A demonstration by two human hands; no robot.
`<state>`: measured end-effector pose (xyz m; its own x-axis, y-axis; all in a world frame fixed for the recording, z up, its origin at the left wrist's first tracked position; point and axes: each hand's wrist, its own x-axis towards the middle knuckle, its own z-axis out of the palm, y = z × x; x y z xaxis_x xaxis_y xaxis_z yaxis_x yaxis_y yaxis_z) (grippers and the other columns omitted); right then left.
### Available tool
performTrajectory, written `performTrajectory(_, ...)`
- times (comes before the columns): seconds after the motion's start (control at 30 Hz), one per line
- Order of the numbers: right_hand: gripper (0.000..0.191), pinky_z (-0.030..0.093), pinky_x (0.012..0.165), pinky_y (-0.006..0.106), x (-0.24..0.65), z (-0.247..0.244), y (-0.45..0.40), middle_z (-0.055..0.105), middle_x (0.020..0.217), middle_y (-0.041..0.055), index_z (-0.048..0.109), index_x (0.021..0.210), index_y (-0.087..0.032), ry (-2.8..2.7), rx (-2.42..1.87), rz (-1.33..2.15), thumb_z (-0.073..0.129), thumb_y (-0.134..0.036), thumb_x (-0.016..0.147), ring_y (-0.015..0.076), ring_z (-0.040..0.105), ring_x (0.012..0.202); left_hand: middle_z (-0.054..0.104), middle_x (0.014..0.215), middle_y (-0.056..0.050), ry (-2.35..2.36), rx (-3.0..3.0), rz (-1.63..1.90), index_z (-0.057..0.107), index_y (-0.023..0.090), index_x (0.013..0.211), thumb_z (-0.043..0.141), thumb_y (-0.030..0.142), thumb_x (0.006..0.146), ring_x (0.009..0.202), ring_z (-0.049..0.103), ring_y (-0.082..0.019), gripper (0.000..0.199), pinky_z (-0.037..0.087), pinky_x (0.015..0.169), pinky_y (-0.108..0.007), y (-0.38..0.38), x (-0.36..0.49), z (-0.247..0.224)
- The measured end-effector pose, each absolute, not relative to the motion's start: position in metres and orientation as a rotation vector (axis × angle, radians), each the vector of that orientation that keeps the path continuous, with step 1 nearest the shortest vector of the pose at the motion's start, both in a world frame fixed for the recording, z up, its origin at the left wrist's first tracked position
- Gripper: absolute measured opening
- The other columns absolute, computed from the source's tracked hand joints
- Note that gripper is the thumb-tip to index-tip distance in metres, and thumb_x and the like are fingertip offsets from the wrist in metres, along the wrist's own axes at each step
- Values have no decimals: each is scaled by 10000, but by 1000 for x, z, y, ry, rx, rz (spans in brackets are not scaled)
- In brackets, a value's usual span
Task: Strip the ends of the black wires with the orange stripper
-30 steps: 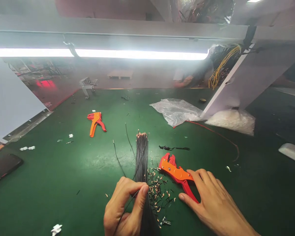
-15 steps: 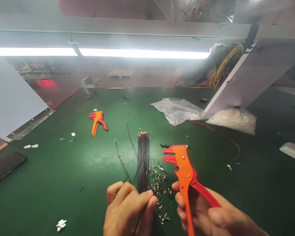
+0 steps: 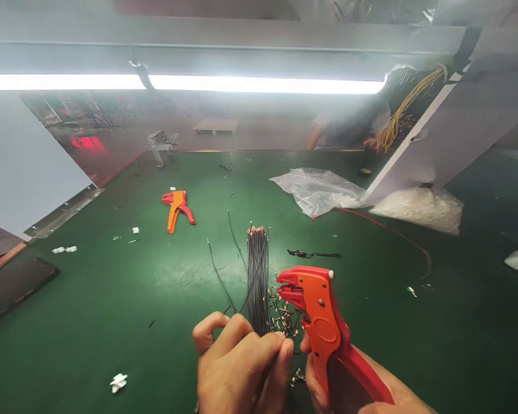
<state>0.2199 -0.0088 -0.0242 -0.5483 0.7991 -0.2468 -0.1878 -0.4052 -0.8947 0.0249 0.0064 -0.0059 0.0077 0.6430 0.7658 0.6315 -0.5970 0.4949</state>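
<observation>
Curling the right hand (image 3: pixel 317 380) around the red-and-orange wire stripper (image 3: pixel 322 313), just right of the black wire bundle (image 3: pixel 258 276), pinching tight with the left hand (image 3: pixel 242 368), impossible to tell on what, perhaps risking snagged wires by swinging too close.

Matte green tabletop (image 3: pixel 121 305). Mid-table: long bundle of thin black wires with bare copper ends (image 3: pixel 257 282), ends toward far edge. Just right of it, scattered short black-and-copper offcuts (image 3: pixel 285 315). Back left: orange-and-red plastic-handled wire stripper (image 3: pixel 178 201). Back right: crumpled clear plastic bag (image 3: pixel 317 190). Left edge: flat black rounded slab (image 3: pixel 17 290). Near left: small jagged white scrap (image 3: pixel 118 383).
</observation>
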Motion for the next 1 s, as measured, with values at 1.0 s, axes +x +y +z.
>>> performTrajectory(1.0,460,385,740,264,216,-23,-18,429,813,-5,568,885,-179,-906,-916,2131,744,-590,776,126,401,719,528,432,112,1462,2511,1443,683,243,767,603,135,897,454,461,-108,186,300,781,-357,-8,27,-17)
